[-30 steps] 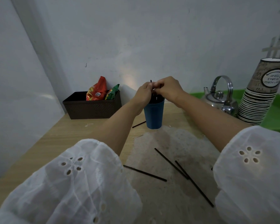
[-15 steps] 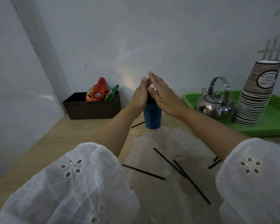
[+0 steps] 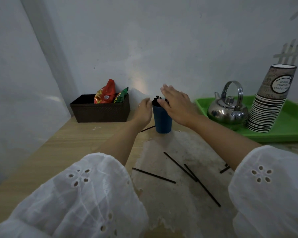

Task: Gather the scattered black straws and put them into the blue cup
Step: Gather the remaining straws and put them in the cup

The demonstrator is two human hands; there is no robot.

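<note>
1. Head view: my left hand (image 3: 144, 110) and right hand (image 3: 175, 103) flank the blue cup (image 3: 162, 119). Both have straight, released fingers and hold nothing.
2. Head view: loose black straws (image 3: 153, 175) lie on the counter (image 3: 76, 143) nearer me, between my forearms. Their long axes slant down toward my right. I judge the right hand better placed for most.

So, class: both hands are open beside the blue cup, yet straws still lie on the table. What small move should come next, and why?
Probably bring the right hand back to the two long straws mid-table. It and the left hand hold nothing, the blue cup already holds a bundle, and straws remain on the table.
</note>
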